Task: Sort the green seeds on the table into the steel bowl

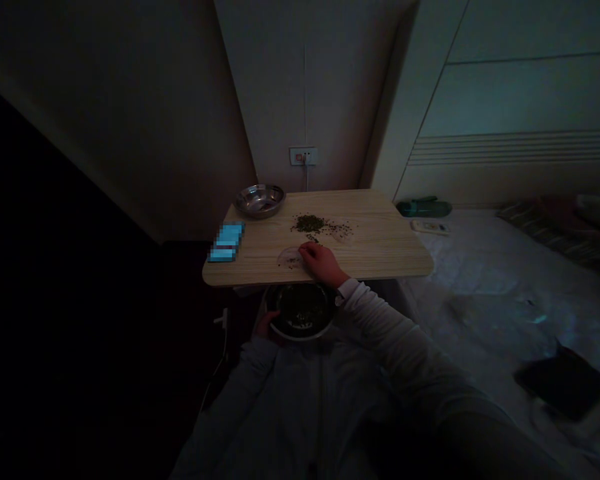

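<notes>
The table (pixel 385 240) has a pale wood-grain top, smooth and nearly matt. The upper bowl (pixel 260 214) is shiny metal; the lower bowl (pixel 301 337) shows glossy highlights inside. The sleeve (pixel 395 327) is matt cloth, the bedsheet (pixel 473 257) wrinkled cloth, the wall socket (pixel 293 157) smooth plastic.

Jacket (pixel 293 400): grey, creased, dimly lit.
Zip (pixel 321 387): set vertically down the front.
Right sleeve (pixel 390 333): cut long, wrinkled along the forearm.
Right cuff (pixel 349 288): finished as a paler band; small pale spot seen at its edge, not identifiable.
Left sleeve (pixel 255 360): cut long, grey, bunched near the wrist.
Right hand (pixel 324 263), left hand (pixel 267 323): bare.
</notes>
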The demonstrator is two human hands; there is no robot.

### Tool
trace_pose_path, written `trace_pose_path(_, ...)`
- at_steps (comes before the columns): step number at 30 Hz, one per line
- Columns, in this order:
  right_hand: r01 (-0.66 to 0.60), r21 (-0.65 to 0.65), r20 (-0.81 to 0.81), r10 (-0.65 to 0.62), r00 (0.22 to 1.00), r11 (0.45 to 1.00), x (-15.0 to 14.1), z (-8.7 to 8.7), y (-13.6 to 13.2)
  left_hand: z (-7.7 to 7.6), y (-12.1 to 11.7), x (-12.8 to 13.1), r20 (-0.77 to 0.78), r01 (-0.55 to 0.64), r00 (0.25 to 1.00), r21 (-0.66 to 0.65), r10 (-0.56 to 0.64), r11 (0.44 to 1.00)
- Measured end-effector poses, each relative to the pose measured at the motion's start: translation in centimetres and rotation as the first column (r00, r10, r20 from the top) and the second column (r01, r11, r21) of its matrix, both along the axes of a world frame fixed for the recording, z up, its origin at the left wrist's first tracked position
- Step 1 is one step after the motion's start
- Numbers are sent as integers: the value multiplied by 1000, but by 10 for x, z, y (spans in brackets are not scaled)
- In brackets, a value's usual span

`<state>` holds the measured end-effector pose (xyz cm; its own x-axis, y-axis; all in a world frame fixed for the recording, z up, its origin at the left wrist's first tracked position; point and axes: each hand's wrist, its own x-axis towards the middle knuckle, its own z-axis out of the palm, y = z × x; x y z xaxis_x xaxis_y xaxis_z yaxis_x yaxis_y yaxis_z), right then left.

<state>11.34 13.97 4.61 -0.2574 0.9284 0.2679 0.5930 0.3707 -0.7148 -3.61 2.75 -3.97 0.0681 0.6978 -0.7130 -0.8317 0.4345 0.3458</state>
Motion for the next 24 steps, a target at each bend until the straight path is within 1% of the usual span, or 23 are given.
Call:
trace_pose_path(4,5,-2,7,-5,1000,1000,0,0,0,-4,2,-1,-101,-21,995,-39,17,999)
trace_pose_path(6,3,-6,22,-3,1000,1000,0,1,0,-6,3,-2,-137,-9,991,-46,3,999)
trace_pose_path(10,-2,-15,30,2,1000,1000,0,2,-1,-5,2,-1,-118,28,993,-28,-31,999)
trace_pose_path(14,-9,-14,27,9,1000,1000,1,1,-1,0,1,0,-107,2,994,-25,-4,1000)
trace_pose_path(18,-22,-11,32,22,999,1000,1,1,-1,3,2,0,-141,-2,990,-38,-3,999)
trace_pose_path(24,34,-10,40,-34,999,999,0,0,-1,-1,2,0,-158,18,987,-15,-20,1000)
